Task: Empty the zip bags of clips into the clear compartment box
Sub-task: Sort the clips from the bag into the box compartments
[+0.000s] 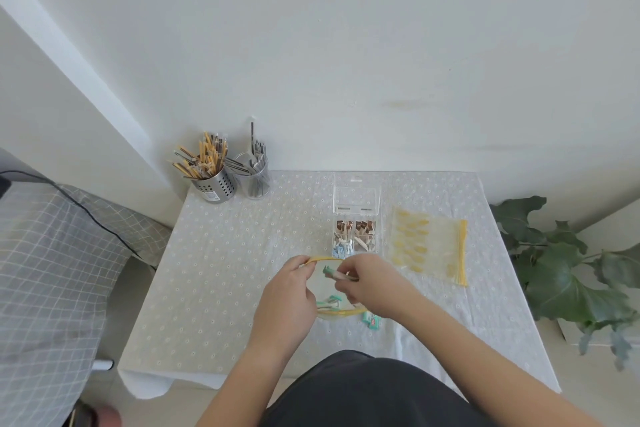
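A clear zip bag (320, 282) with a yellow zip rim is held up in front of me, mouth spread wide. My left hand (289, 295) grips its left rim. My right hand (367, 282) pinches teal and beige clips (334, 272) at the bag's mouth. More teal clips (329, 302) lie inside the bag, and a few (372, 319) show below my right hand. The clear compartment box (355, 236) stands just beyond, lid tilted back, with brown, beige and blue clips in its compartments.
A flat zip bag (429, 246) with a yellow pattern lies right of the box. Two cutlery holders (214, 184) (256, 180) stand at the table's far left corner. The spotted tablecloth (225, 270) covers the table. A plant (568, 270) is at right, a bed at left.
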Motion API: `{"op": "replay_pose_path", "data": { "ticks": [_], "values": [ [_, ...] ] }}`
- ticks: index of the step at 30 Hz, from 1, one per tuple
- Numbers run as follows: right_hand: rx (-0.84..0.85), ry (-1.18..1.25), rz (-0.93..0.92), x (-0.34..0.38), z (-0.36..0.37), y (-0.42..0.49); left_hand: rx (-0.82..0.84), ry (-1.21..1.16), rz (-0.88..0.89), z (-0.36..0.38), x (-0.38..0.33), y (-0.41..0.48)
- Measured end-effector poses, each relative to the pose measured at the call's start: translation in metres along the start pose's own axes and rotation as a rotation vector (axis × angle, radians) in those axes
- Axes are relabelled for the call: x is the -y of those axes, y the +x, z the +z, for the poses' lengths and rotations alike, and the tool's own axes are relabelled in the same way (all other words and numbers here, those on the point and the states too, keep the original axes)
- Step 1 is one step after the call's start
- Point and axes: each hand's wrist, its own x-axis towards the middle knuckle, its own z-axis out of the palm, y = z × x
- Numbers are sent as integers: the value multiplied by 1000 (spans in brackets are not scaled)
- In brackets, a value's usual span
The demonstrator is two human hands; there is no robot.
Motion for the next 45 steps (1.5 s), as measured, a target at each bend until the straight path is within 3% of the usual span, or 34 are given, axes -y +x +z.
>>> {"op": "replay_pose_path", "data": {
  "ticks": [5, 9, 19, 28, 45],
  "values": [
    [-145, 586, 2, -23, -25, -1, -28, -9, -76, 2, 13, 6],
    [-318, 736, 57, -46, -44, 19, -30, -30, -115, 7, 22, 8],
    [-401, 424, 149, -97, -4, 110, -25, -79, -198, 10, 35, 5],
    [-389, 158, 81, -100, 22, 123, 7, -102, -212, 16, 42, 0],
    [-379, 130, 178, -96, 20, 136, 28, -129, -233, 20, 42, 4]
  ]
}}
